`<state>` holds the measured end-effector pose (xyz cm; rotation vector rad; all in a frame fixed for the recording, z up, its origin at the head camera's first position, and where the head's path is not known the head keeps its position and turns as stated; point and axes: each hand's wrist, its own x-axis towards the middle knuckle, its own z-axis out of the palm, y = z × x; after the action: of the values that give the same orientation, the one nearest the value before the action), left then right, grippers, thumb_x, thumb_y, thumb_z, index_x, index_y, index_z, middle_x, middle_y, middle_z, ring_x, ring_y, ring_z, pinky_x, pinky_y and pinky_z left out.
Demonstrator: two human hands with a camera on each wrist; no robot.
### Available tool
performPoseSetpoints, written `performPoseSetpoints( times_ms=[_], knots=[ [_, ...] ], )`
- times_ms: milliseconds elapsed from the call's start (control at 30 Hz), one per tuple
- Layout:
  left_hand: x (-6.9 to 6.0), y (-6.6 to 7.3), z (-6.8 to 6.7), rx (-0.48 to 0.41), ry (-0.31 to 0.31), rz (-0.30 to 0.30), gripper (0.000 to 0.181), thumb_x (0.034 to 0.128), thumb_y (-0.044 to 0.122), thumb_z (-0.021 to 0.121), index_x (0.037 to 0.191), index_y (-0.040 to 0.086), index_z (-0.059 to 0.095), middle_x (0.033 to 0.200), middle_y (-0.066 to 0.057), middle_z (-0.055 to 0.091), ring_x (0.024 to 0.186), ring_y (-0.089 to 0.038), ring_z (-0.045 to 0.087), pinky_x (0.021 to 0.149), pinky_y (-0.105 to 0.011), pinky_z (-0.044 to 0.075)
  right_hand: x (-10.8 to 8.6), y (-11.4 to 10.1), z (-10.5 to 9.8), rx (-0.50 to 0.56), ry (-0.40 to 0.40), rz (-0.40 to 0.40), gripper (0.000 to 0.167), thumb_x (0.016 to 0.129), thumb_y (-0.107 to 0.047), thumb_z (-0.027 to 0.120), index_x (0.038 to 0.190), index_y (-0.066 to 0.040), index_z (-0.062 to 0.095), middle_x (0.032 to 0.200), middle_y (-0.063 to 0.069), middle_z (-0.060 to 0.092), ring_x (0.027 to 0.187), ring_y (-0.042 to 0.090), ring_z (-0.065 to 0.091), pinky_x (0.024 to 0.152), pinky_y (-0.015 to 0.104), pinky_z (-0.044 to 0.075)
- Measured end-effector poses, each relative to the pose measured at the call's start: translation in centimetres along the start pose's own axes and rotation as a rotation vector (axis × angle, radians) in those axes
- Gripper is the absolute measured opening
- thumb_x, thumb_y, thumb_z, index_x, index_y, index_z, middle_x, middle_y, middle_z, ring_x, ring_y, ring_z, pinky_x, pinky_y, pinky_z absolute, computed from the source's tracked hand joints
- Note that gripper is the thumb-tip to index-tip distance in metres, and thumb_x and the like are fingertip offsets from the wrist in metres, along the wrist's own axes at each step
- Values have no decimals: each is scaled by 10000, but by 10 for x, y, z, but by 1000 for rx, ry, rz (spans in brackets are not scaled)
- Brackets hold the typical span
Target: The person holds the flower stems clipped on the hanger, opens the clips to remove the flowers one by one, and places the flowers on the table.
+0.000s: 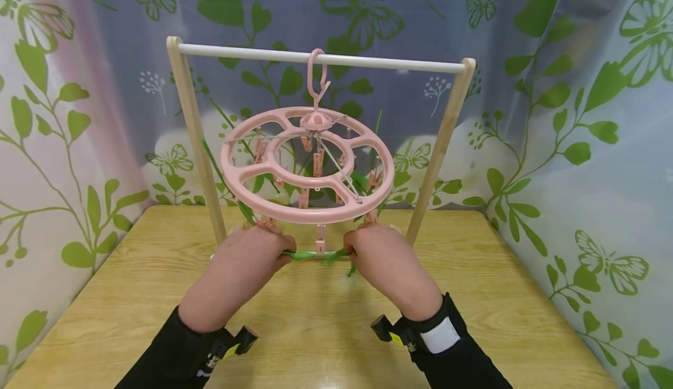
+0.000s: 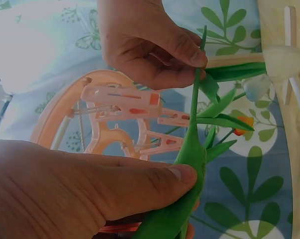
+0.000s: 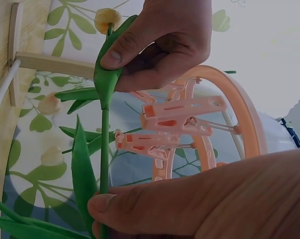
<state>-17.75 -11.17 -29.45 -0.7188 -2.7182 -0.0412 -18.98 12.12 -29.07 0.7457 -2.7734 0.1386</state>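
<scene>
My left hand (image 1: 252, 254) and right hand (image 1: 381, 260) are below the front rim of a pink round clip hanger (image 1: 302, 216). Both pinch one artificial tulip by its green stem (image 3: 105, 149), which spans level between them in the head view. The left thumb presses the broad leaf base (image 2: 192, 154); the right thumb and fingers grip farther along the thin stem. Beyond the left hand, a yellow bloom (image 3: 107, 20) lines up with this stem. A pink clothespin (image 1: 321, 240) hangs between the hands. Fingertips are hidden in the head view.
The hanger's hook (image 1: 316, 79) sits over a white rod (image 1: 252, 53) on a wooden frame (image 1: 441, 143). Other tulips, including an orange one (image 2: 244, 124), hang around the hanger. A wooden table (image 1: 315, 330) lies below; leaf-patterned curtains (image 1: 578, 114) surround it.
</scene>
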Motion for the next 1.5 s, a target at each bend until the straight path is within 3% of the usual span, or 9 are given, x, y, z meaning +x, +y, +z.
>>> performPoseSetpoints(
  times_ms=[433,700,1000,1300,1367,1500],
  knots=[
    [1,-2,7,4,-2,21,85,849,274,796,866,258,715,702,84,602,556,-72,500,502,-262,407,4,1,5,-14,-11,0,168,892,-40,690,825,-184,745,742,-95,662,647,40,563,619,241,494],
    [2,-4,14,-32,-12,18,123,861,254,787,818,254,672,672,93,549,546,-78,454,534,-273,390,7,3,13,14,-19,-10,196,889,-5,663,806,-167,735,735,-87,664,636,40,548,679,270,506],
    [2,-5,21,-7,-6,35,173,873,279,773,790,259,623,638,94,498,514,-94,419,515,-275,343,5,4,21,35,-12,-20,217,892,17,655,773,-151,721,688,-89,617,578,59,487,591,252,451],
    [2,-5,28,-15,23,51,156,853,258,795,805,249,647,670,98,548,540,-73,427,532,-257,358,4,5,26,26,1,-36,181,885,-12,689,785,-158,727,703,-91,639,588,40,493,589,242,457],
    [2,-4,30,-15,30,55,156,851,254,798,803,248,650,674,96,559,541,-70,432,528,-252,366,4,5,27,25,3,-35,201,891,-13,678,762,-163,711,667,-100,606,569,41,471,570,237,437],
    [2,-5,32,-19,49,56,168,837,250,813,795,243,650,680,96,572,550,-75,443,525,-255,382,5,5,29,38,8,-35,331,904,20,618,646,-186,593,571,-107,402,528,60,340,520,227,316]
  ],
)
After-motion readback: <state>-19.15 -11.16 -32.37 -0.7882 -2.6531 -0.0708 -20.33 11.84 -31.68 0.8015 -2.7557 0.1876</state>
